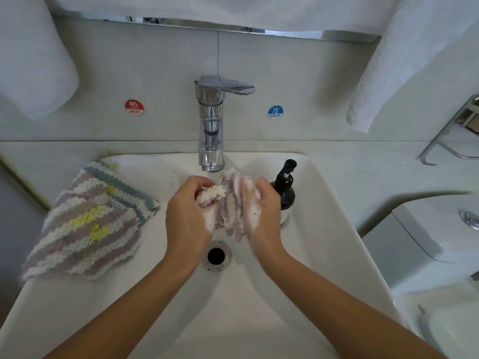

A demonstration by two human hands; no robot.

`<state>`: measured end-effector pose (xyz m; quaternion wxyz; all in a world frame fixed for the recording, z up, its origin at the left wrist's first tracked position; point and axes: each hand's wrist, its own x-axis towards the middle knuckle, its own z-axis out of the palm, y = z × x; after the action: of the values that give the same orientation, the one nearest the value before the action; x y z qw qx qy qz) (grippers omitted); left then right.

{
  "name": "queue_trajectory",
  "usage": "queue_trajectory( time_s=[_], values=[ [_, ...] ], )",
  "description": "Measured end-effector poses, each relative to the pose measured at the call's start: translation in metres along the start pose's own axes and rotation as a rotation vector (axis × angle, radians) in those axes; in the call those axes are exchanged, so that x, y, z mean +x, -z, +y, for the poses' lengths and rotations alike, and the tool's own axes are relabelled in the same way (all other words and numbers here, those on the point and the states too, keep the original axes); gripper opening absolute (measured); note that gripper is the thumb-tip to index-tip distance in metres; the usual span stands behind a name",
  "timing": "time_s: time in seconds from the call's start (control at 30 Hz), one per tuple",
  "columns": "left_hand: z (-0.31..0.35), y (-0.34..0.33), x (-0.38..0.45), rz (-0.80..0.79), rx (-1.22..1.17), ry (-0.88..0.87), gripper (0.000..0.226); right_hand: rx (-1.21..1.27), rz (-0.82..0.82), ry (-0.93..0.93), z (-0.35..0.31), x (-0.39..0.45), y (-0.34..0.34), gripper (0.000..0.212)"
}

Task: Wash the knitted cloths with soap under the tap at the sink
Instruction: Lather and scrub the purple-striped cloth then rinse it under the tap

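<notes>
A soapy knitted cloth point(229, 203), white and mauve, is bunched up over the white sink point(324, 229), just below the chrome tap point(211, 125). My left hand point(188, 216) grips its left end, and my right hand point(261, 213) grips its right side, foam on the fingers. No water visibly runs from the tap. Another knitted cloth point(88, 224), striped mauve, white and grey with yellow patches, lies flat on the sink's left rim. A dark soap pump bottle point(285, 187) stands on the right rim, partly behind my right hand.
The open drain point(216, 256) lies below my hands. White towels point(33, 60) hang at upper left and upper right point(388, 73). A metal rack point(451, 136) is at far right, with a white toilet cistern point(438, 234) below it. Hot and cold stickers flank the tap.
</notes>
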<state>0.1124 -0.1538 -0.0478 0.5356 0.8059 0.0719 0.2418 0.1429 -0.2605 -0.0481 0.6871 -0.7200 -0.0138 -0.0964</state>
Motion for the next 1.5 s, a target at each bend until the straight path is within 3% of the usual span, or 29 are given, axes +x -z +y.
queue_trajectory(
  time_s=[0.2,0.43,0.57,0.67,0.73,0.87,1.07,1.13,1.27,1.43,1.5],
  values=[
    [0.0,-0.002,-0.003,-0.086,0.025,-0.02,0.031,-0.001,-0.187,-0.089,-0.011,-0.012,-0.005,0.031],
    [0.003,-0.002,-0.003,-0.203,-0.056,-0.032,0.031,-0.024,-0.145,-0.11,-0.011,0.0,0.002,0.017],
    [-0.001,0.0,0.002,-0.144,-0.107,-0.044,0.022,-0.077,-0.133,-0.117,-0.009,0.007,0.004,0.026],
    [-0.008,0.002,0.006,-0.091,0.065,-0.055,0.038,-0.077,-0.206,-0.124,-0.011,0.008,0.003,0.028],
    [-0.011,0.005,0.009,-0.116,0.081,-0.026,0.045,-0.046,-0.262,-0.109,-0.014,0.008,0.004,0.033],
    [-0.009,0.005,0.009,-0.183,-0.019,-0.002,0.036,0.042,-0.361,-0.1,-0.021,0.008,0.009,0.038],
    [-0.005,0.001,0.007,-0.094,-0.05,0.046,0.02,-0.13,-0.46,0.023,-0.014,0.004,0.004,0.016],
    [-0.002,0.0,0.004,-0.072,-0.026,0.051,0.013,-0.165,-0.422,0.072,-0.008,0.003,0.003,0.012],
    [0.006,-0.008,-0.007,-0.004,-0.036,0.033,0.021,-0.078,-0.266,0.066,-0.001,-0.003,-0.004,0.005],
    [0.021,-0.027,-0.028,0.055,-0.112,-0.043,0.034,0.045,0.008,0.005,-0.006,-0.003,-0.013,0.027],
    [0.023,-0.031,-0.027,0.059,-0.154,-0.013,0.035,0.109,0.041,-0.024,-0.006,-0.003,-0.016,0.038]
  ],
)
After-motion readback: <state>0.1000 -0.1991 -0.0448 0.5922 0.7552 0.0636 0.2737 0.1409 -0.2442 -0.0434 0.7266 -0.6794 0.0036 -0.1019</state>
